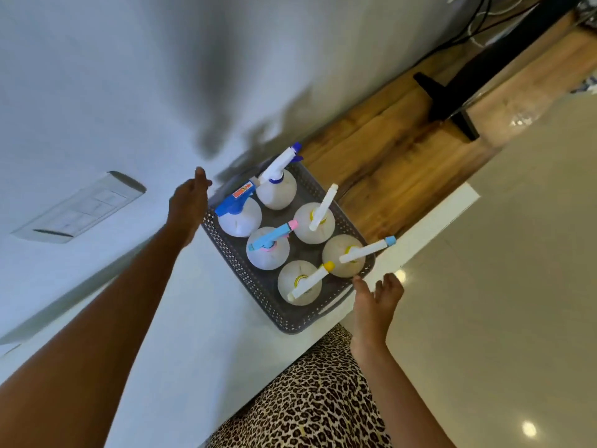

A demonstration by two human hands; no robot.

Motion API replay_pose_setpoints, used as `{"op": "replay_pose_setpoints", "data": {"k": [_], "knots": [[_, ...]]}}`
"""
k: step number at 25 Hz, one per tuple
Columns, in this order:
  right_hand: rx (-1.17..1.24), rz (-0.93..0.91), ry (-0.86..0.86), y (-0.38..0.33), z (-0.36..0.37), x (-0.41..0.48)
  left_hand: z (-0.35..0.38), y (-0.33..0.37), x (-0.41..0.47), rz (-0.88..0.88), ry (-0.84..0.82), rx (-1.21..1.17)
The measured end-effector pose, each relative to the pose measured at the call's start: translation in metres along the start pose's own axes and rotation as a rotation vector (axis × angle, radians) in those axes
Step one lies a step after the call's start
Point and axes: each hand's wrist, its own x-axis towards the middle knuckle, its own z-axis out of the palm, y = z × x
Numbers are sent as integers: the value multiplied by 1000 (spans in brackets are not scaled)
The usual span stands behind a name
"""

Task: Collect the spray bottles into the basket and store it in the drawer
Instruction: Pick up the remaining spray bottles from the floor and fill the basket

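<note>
A dark grey perforated basket (245, 279) sits on a white counter top (181, 350), holding several white spray bottles standing upright. One has a blue trigger head (233, 202), one a white and dark blue head (281, 163), others have white nozzles (323, 206). My left hand (189, 202) hovers with fingers apart just beside the basket's far left side. My right hand (376, 299) is spread open next to the basket's near right corner, by its handle slot. Neither hand holds anything.
A wall with a white switch plate (80, 210) rises behind the counter. A wooden surface (387, 156) with a black monitor stand (452, 92) and cables lies beyond the basket. Glossy beige floor (500, 286) spreads to the right; leopard-print clothing (307, 399) is below.
</note>
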Motion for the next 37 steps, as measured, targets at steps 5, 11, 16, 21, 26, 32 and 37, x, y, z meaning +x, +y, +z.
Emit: {"op": "replay_pose_setpoints", "data": {"k": [5, 11, 16, 21, 26, 32, 37], "knots": [[-18, 345, 26, 41, 21, 38, 12, 16, 59, -103, -246, 99], [54, 438, 44, 63, 38, 67, 49, 9, 99, -61, -389, 238], [50, 435, 28, 70, 38, 70, 60, -1, 111, 85, -432, 398], [14, 326, 29, 67, 37, 67, 56, -13, 107, 103, -363, 392], [-51, 248, -53, 41, 30, 77, 33, -26, 85, 71, -189, 367], [-234, 83, -176, 3, 22, 73, -16, -41, 23, -23, -41, 163], [-385, -76, -282, -19, 17, 38, -65, -79, -54, -74, 72, -68]]}}
